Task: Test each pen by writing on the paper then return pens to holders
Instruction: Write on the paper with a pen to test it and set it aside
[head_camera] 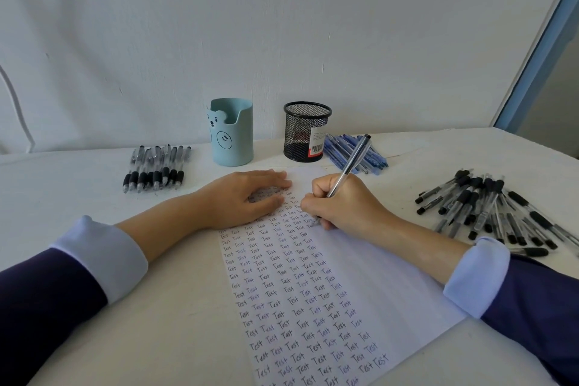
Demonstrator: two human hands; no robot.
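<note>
At the middle of the tabletop (125,307), over the far end of the paper (376,276), the right hand (341,204) grips a slim clear pen (351,163) low on its barrel. Thumb and fingers curl round it just above the tip, which meets the paper at the end of a row of "Test" words, while the cap end leans away toward one o'clock. The left hand (247,197) lies flat with straight fingers, holding nothing and pressing down the paper's far left part, at about ten o'clock from the pen tip. Beyond the paper the blue cup (233,135) stands at eleven o'clock and the mesh cup (305,131) at twelve. The blue pens (357,153) lie just beside the mesh cup at one o'clock, a row of black-grip pens (156,169) at ten o'clock and a loose heap of pens (488,207) at three o'clock. The pen looks light, stiff and smooth-sided, so it would likely roll if laid down. A low pinch suits writing; a hold nearer mid-barrel should suit dropping it tip-down into a cup. The paper seems thin and apt to slide, hence the flat palm.
</note>
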